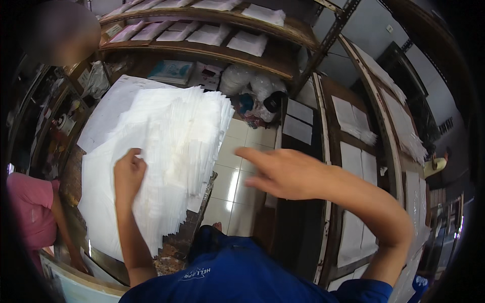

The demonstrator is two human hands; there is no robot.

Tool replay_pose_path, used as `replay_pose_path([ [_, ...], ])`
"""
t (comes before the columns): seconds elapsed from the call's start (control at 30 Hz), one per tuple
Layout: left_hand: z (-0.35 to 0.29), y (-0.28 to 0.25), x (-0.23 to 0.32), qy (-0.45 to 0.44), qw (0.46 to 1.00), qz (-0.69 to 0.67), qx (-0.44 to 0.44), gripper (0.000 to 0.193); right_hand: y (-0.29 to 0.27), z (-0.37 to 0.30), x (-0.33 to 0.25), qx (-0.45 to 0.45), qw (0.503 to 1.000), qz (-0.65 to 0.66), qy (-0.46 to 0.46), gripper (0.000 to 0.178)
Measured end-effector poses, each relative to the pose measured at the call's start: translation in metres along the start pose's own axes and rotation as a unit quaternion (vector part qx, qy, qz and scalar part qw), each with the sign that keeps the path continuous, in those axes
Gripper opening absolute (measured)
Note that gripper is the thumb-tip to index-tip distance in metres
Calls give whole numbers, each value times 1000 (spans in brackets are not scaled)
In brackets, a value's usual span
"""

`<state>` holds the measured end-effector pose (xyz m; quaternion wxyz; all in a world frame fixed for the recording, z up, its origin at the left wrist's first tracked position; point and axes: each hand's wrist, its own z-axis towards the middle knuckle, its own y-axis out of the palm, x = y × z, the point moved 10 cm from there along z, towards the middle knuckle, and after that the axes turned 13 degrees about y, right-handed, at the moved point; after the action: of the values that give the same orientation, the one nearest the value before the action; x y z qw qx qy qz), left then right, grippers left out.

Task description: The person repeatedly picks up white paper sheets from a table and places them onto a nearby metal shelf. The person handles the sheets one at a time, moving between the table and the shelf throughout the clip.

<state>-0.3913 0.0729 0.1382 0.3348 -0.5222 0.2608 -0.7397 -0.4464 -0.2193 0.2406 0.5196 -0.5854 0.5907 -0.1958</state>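
Observation:
A wide, fanned pile of thin white sheets (pixel 166 131) covers most of the table to my left, its right side stepped and ragged. Over the left part of this pile is my left hand (pixel 129 171), its fingers curled together. Whatever may lie between those fingers is hidden. My right hand (pixel 278 171) is off the pile's right side, above the tiled floor and the edge of a dark shelf. It touches nothing that I can see, with its index finger stretched to the left and its thumb apart.
Shelves (pixel 283 65) along the back hold flat white stacks, with clear plastic bags (pixel 237 81) below. A rack (pixel 326 166) on my right carries more white stacks (pixel 353 166). A person in a pink shirt (pixel 33 207) is at the left, another person (pixel 60 30) at the back left. Glossy tiles (pixel 227 184) show between table and rack.

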Motion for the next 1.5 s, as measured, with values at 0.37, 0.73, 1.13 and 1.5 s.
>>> replay_pose_path([
  [0.37, -60, 38, 206, 332, 937, -56, 90, 23, 34, 47, 12, 123, 943, 309, -14, 28],
  [0.73, -126, 257, 266, 38, 621, -709, -331, 35, -63, -80, 32, 288, 878, 382, -3, 14],
  [1.13, -119, 245, 263, -192, 254, -903, -287, 47, -21, -182, 105, 240, 924, 179, 239, 11],
  [1.5, -132, 227, 283, -200, 26, -922, -330, 51, -24, -200, 114, 226, 917, 161, 287, 9],
])
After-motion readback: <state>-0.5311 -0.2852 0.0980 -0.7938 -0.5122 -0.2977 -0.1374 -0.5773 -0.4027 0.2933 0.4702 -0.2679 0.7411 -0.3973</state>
